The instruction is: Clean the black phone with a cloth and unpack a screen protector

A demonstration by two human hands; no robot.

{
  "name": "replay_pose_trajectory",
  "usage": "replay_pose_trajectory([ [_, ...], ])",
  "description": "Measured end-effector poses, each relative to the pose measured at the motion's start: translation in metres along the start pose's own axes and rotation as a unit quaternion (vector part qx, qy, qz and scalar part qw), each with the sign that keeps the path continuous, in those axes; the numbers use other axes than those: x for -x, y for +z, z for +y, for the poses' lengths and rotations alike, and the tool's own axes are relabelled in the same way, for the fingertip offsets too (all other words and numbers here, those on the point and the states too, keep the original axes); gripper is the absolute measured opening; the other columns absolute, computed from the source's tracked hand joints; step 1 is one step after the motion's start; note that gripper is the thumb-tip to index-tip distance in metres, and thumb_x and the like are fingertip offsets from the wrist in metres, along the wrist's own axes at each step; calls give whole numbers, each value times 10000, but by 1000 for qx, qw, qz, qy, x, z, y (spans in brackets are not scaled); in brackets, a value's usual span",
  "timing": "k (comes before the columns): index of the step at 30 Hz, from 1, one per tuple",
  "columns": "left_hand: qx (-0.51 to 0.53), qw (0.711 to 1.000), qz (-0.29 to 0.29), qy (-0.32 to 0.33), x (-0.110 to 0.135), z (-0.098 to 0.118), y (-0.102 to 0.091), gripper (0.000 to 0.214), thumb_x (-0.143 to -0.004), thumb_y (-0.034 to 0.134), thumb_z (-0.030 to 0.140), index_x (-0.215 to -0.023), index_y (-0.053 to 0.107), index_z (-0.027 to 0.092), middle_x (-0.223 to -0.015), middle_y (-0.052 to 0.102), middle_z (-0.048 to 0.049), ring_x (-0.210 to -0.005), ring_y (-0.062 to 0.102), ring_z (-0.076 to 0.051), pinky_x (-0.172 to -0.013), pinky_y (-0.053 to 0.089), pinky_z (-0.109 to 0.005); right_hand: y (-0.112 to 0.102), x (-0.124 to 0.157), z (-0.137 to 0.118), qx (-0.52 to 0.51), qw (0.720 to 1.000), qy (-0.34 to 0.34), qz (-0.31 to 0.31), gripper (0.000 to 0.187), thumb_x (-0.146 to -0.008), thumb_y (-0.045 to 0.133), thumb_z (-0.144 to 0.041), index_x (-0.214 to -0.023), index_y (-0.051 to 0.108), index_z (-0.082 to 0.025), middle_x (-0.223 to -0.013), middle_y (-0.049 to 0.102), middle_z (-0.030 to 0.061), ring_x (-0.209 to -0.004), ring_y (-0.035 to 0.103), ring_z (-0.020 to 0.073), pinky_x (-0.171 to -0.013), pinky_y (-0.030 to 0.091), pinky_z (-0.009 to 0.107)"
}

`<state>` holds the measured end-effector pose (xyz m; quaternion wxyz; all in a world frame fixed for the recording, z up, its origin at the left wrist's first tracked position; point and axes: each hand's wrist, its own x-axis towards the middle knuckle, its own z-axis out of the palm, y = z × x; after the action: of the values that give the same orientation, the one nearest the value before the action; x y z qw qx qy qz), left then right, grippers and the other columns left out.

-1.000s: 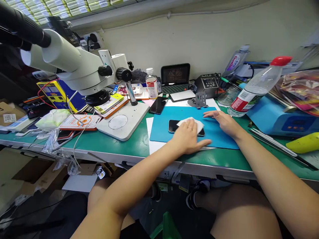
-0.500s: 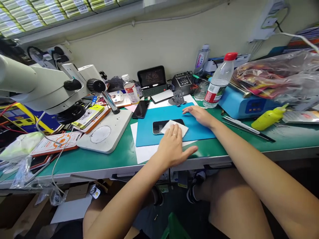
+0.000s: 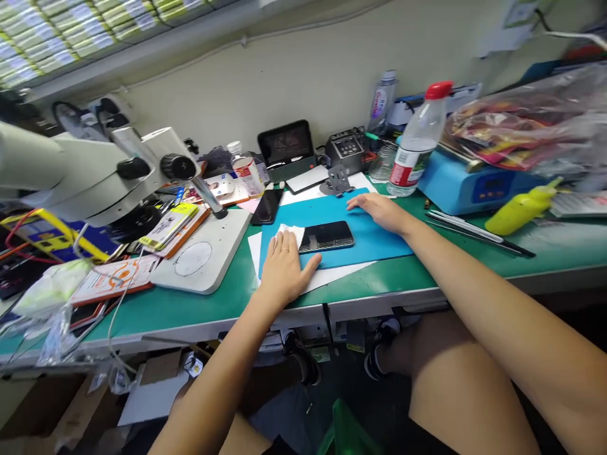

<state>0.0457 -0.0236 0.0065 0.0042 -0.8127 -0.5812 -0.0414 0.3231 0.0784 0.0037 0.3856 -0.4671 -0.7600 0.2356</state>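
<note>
A smartphone (image 3: pixel 329 235) with a dark, glossy face lies on the blue mat (image 3: pixel 379 243). My left hand (image 3: pixel 283 268) presses a folded white wipe (image 3: pixel 296 236) at the phone's left end, fingers close together on it and thumb held out to the side. The wipe covers the phone's left edge, so that end is hidden. Toward the mat's right side rests my right hand (image 3: pixel 379 213), loosely curved, its fingers apart and nothing in them. It sits behind and to the right of the phone without touching it.
A microscope (image 3: pixel 90 180) with a white base (image 3: pixel 208 256) stands at left. Another dark phone (image 3: pixel 267 206) lies behind the mat. On the right are a red-capped bottle (image 3: pixel 417 145), tweezers (image 3: pixel 478 234), a yellow squeeze bottle (image 3: pixel 521 210) and a blue device (image 3: pixel 455 186).
My left hand has slid the wipe leftward along the phone, uncovering its middle and right part. My right hand has stayed in nearly the same place. The camera view has shifted slightly.
</note>
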Motion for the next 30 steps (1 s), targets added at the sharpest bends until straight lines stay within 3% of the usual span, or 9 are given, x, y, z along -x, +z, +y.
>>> replay_pose_trajectory([
  [3, -18, 1000, 13, -15, 1, 18, 4, 915, -978, 197, 661, -1493, 283, -91, -1577, 241, -289, -1507, 155, -370, -1232, 167, -500, 0, -1, 2, -2, 1000, 0, -6, 783, -810, 312, -866, -795, 760, -224, -1016, 756, 111, -1082, 652, 317, -1038, 432, 466],
  [8, 33, 998, 7, 58, -14, 86, 5, 944, -963, 193, 696, -1506, 281, -71, -1591, 214, -270, -1503, 169, -375, -1220, 223, -479, -1, 3, 0, -2, 1000, 8, 0, 782, -796, 318, -877, -784, 757, -229, -1008, 757, 109, -1073, 657, 317, -1052, 420, 477],
  [11, 49, 996, 13, 80, -30, 111, 1, 963, -953, 195, 718, -1498, 312, -66, -1589, 245, -256, -1502, 184, -371, -1226, 212, -464, -2, 4, -3, -10, 1000, 21, 5, 762, -803, 335, -866, -801, 756, -231, -1032, 753, 113, -1092, 650, 328, -1059, 421, 495],
  [14, 58, 993, 9, 100, -38, 106, -1, 963, -957, 179, 716, -1495, 313, -72, -1585, 269, -245, -1502, 209, -341, -1228, 222, -413, -2, 4, -4, -26, 999, 39, 6, 744, -809, 346, -856, -842, 758, -238, -1087, 744, 112, -1118, 638, 340, -1051, 433, 512],
  [21, 29, 998, 15, 55, -2, 28, 0, 870, -990, 219, 655, -1504, 303, -42, -1598, 239, -240, -1511, 190, -320, -1238, 193, -422, -2, 3, -3, 3, 999, 42, -6, 747, -817, 346, -849, -890, 759, -231, -1109, 745, 117, -1146, 623, 348, -1074, 406, 508],
  [23, 33, 999, 6, 39, 1, 18, -1, 868, -989, 207, 658, -1515, 286, -28, -1607, 216, -231, -1515, 171, -321, -1235, 199, -436, -1, 1, -3, 8, 999, 44, -6, 760, -803, 347, -862, -898, 757, -230, -1115, 747, 115, -1144, 626, 344, -1074, 407, 496],
  [25, 40, 999, -1, 37, -6, 25, -2, 906, -973, 209, 687, -1517, 274, -35, -1609, 204, -236, -1516, 157, -331, -1235, 193, -439, 0, 0, -2, -4, 999, 54, 2, 769, -798, 348, -867, -939, 752, -227, -1138, 742, 117, -1136, 635, 335, -1062, 422, 488],
  [30, 65, 995, 1, 75, -40, 76, 1, 1004, -936, 202, 746, -1506, 270, -77, -1593, 243, -256, -1511, 176, -344, -1237, 186, -411, 2, 4, -2, -35, 998, 59, 16, 699, -814, 400, -833, -998, 728, -243, -1150, 737, 109, -1147, 637, 323, -1062, 437, 503],
])
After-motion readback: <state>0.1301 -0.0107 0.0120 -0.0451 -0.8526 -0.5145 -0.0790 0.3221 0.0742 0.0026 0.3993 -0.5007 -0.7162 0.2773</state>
